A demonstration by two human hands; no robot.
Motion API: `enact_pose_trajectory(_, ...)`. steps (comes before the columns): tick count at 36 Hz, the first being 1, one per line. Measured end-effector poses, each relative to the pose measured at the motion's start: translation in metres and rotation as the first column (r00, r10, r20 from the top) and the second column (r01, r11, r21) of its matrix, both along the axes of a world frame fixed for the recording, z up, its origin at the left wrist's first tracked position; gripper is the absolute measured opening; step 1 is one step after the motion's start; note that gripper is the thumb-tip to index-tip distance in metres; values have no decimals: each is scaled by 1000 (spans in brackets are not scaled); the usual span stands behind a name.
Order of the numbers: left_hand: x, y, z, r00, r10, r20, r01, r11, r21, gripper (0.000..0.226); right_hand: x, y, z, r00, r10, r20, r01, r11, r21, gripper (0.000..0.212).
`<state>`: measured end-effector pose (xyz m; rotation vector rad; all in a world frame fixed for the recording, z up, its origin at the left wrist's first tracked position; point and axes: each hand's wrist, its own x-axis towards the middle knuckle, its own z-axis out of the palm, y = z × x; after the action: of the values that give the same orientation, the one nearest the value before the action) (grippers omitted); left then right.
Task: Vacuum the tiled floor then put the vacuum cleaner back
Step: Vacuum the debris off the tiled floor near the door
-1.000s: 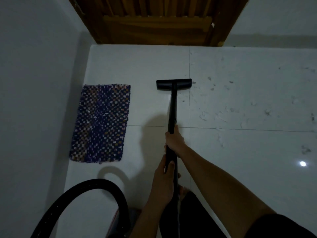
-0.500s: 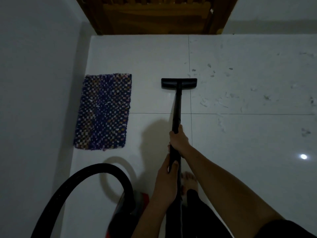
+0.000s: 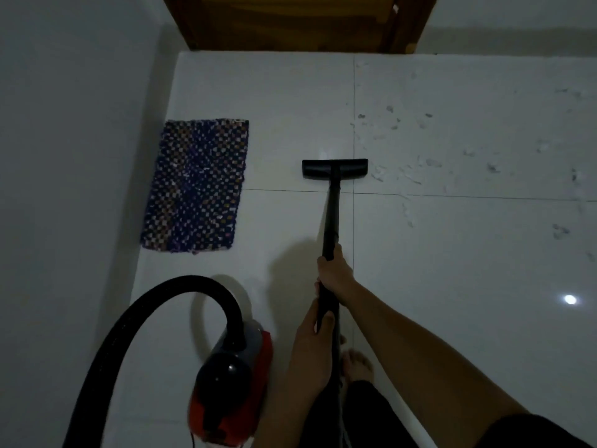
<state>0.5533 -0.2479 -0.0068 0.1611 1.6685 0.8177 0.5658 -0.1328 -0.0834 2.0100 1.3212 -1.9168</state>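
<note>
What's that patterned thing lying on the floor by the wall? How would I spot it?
Start at the wooden door at the top and follow the left wall down. There, on the white tiled floor, lies a small rectangular rug, flat, left of the black vacuum head. It is the only thing with a woven blue check pattern; everything else nearby is plain black, red or white.
</note>
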Motion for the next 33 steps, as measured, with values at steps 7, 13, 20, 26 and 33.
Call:
enact_pose_trajectory(7,27,-40,14,998,64,9,-64,996,-55,35,22,-45,12,1000,25,-8,-25,1000,-7,62)
enact_pose_trajectory(13,34,-89,13,1000,0,17,0,1000,30,38,36,-90,12,999,-39,-24,38,999,-8,61)
enact_pose_trajectory(20,49,-130,27,986,-163,17,162,985,64,41,65,-131,21,994,-107,-11,107,994,-20,63)
enact_pose_trajectory(26,73,-151,33,971,-231,66,226,971,79,41,100,-154,27,986,-165,15,166,986,-30,60)
enact_pose_trajectory(33,105,-155,30,949,-300,92,297,954,50,41,142,-168,13,958,-281,51,284,957,-66,58)
